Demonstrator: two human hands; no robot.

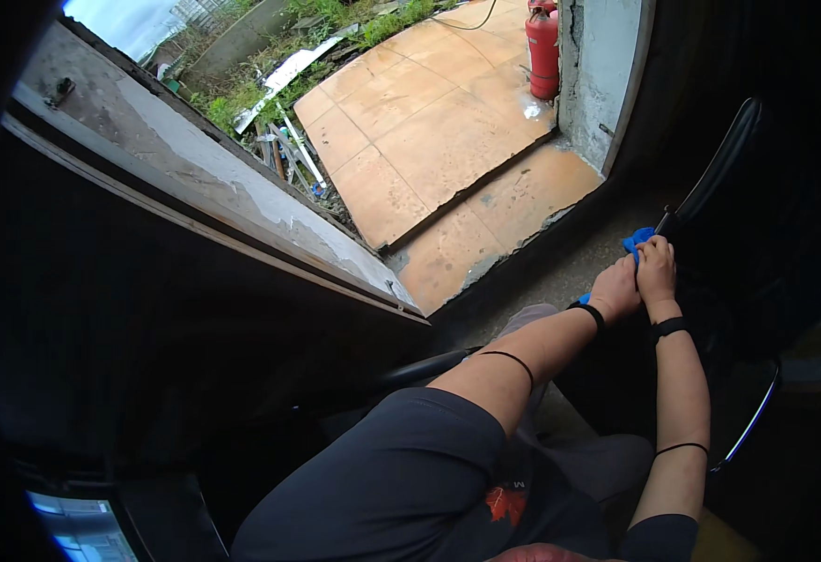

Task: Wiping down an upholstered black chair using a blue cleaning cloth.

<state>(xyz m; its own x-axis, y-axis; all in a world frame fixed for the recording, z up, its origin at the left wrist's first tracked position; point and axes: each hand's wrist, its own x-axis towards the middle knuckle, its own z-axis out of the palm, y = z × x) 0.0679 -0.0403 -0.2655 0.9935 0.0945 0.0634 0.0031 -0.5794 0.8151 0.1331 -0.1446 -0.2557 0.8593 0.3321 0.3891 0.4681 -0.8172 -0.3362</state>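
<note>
A bright blue cloth point(637, 241) is bunched at the end of a black curved chair part point(724, 164), to my right. My right hand point(656, 269) is closed over the cloth, its fingers bent around it. Pressed up beside it, my left hand point(615, 287) is closed too, and a bit of blue shows by its wrist. The fingertips of both hands are partly hidden, and so is whatever lies beneath the cloth.
An open doorway leads to orange floor tiles point(429, 122) with a raised step. A red fire extinguisher point(542, 51) stands by the right door post. White strips point(289, 80) and scraps lie outside. A shiny curved metal bar point(752, 421) is at my right.
</note>
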